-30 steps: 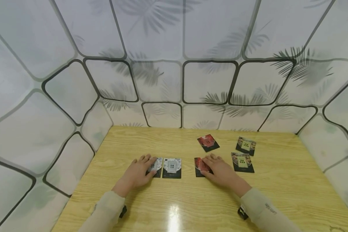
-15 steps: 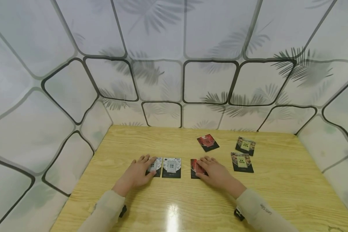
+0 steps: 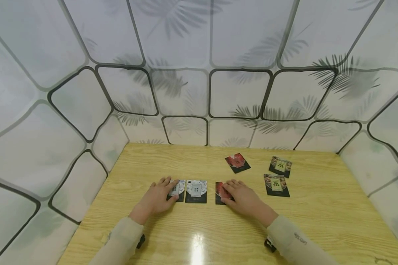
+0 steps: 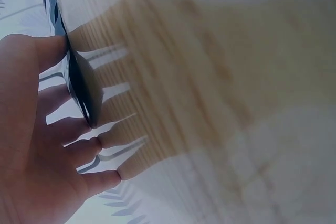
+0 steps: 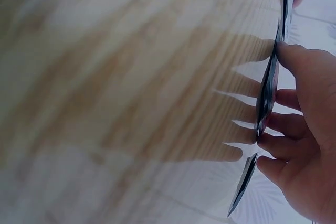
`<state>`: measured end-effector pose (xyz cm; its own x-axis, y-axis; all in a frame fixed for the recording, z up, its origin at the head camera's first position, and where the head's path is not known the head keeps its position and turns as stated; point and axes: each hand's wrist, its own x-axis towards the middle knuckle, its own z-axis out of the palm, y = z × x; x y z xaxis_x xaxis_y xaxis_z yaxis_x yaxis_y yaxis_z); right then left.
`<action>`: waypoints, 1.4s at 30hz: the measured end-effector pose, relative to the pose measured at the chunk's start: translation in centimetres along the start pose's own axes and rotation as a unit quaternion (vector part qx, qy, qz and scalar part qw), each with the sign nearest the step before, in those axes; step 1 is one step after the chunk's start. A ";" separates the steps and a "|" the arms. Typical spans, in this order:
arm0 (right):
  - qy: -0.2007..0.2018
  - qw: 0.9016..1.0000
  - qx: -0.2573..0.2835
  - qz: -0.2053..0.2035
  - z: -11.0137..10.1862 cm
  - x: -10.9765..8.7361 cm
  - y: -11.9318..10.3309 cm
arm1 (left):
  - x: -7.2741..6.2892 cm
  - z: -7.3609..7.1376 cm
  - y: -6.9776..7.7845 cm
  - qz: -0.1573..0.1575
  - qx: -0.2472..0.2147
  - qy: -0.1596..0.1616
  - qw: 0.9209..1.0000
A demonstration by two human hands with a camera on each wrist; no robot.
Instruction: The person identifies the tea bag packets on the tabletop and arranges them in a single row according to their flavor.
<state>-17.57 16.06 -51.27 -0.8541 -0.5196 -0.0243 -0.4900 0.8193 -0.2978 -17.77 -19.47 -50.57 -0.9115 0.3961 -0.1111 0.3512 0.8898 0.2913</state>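
My left hand (image 3: 157, 196) lies with fingers spread over a white-and-black flat packet (image 3: 180, 191), covering its left part. In the left wrist view, its thumb and fingertips touch that packet (image 4: 83, 90) at the table surface. A matching white-and-black packet (image 3: 196, 191) lies just to the right, uncovered. My right hand (image 3: 243, 198) rests with extended fingers on a red-and-black packet (image 3: 219, 193), hiding its right part. The right wrist view shows thumb and fingertips along that packet (image 5: 266, 93). Behind it, another red packet (image 3: 237, 163) lies tilted.
Two yellow-labelled packets with food pictures lie on the right, a nearer one (image 3: 276, 185) and a farther one (image 3: 280, 166), almost touching. The wooden table (image 3: 199, 221) meets a patterned fabric wall (image 3: 185, 92) at the back and sides.
My right hand has slid the red packet left, closer to the uncovered white packet. My left hand and the other packets have stayed put.
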 end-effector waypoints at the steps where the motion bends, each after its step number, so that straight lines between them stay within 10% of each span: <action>1: 0.000 1.000 0.000 0.000 0.0 0.0 0.0 | 0.0 0.0 0.0 0.000 0.001 0.000 1.000; 19: 0.008 1.000 0.017 0.011 -0.1 0.2 -0.1 | -0.1 0.0 -0.1 0.005 0.002 0.001 1.000; 42: 0.052 0.996 0.048 0.047 -2.6 5.0 6.6 | 0.0 0.3 -0.2 0.000 0.002 0.000 1.000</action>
<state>-25.49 19.54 -50.89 -0.9114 -0.4094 0.0419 -0.3924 0.8338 -0.3884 -17.74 -19.55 -50.94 -0.9116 0.3959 -0.1104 0.3519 0.8906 0.2881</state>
